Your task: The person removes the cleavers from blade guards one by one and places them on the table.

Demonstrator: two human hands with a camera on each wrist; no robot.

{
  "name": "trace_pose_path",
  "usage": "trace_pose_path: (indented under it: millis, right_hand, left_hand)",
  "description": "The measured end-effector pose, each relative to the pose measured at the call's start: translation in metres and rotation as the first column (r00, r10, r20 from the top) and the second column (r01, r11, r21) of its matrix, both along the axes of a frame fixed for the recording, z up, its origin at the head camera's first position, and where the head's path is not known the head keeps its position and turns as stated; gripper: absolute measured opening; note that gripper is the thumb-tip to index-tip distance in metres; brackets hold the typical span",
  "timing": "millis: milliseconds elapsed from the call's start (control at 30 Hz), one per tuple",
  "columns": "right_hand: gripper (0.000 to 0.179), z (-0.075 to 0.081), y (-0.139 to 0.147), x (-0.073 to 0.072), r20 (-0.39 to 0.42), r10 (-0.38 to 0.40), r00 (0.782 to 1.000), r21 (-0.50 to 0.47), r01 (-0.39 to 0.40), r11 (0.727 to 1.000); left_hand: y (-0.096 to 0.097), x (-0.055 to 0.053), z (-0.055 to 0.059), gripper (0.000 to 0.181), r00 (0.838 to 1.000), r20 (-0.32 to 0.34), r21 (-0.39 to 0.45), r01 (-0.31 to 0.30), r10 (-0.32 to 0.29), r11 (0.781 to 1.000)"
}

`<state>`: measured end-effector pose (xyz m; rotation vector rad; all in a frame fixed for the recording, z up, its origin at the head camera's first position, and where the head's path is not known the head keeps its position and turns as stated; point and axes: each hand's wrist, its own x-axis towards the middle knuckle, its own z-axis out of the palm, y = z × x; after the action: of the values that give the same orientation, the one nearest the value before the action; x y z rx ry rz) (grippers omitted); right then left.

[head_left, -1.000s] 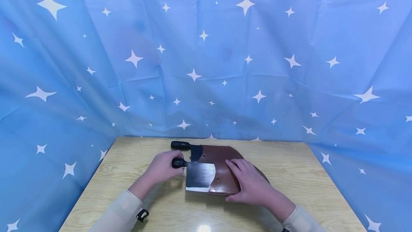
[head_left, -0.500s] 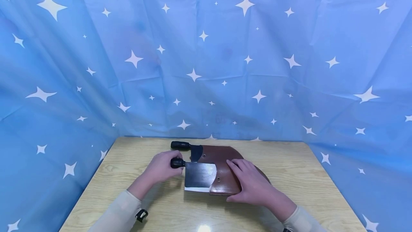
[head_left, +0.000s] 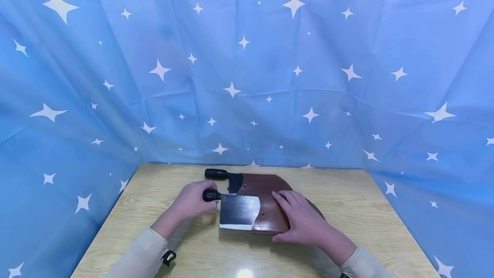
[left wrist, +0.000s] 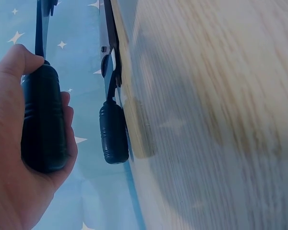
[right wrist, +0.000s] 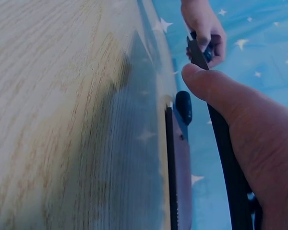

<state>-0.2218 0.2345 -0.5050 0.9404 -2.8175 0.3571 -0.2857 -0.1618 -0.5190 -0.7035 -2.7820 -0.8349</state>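
Near cleaver (head_left: 238, 209): your left hand (head_left: 190, 200) curls round its handle (head_left: 211, 195), your right hand (head_left: 302, 220) grips its brown sheath (head_left: 272, 222); align both, hands clear of the edge (head_left: 234, 227).

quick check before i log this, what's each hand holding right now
Left hand: closed, holding the black handle of the nearer cleaver.
Right hand: closed, holding that cleaver's brown sheath.
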Motion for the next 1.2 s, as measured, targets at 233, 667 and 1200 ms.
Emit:
trace_pose_path:
  millis: [233, 667, 1200]
  right_hand:
    - [0.126, -0.002, 0.001, 0.000, -0.006, -0.002, 1.000, -0.004, 0.002, 1.000]
    - [0.127, -0.002, 0.003, -0.001, -0.012, -0.003, 1.000, -0.001, 0.003, 1.000]
    - [0.127, -0.006, 0.007, -0.001, -0.024, 0.000, 1.000, 0.002, 0.000, 1.000]
  left_hand:
    - [-0.001, 0.000, 0.000, 0.027, 1.000, 0.024, 0.011, 0.001, -0.001, 1.000]
    - [-0.007, -0.001, 0.000, 0.028, 0.997, 0.073, 0.041, 0.003, -0.006, 0.999]
    - [-0.015, -0.002, -0.002, 0.027, 0.996, 0.084, 0.052, 0.010, -0.014, 0.999]
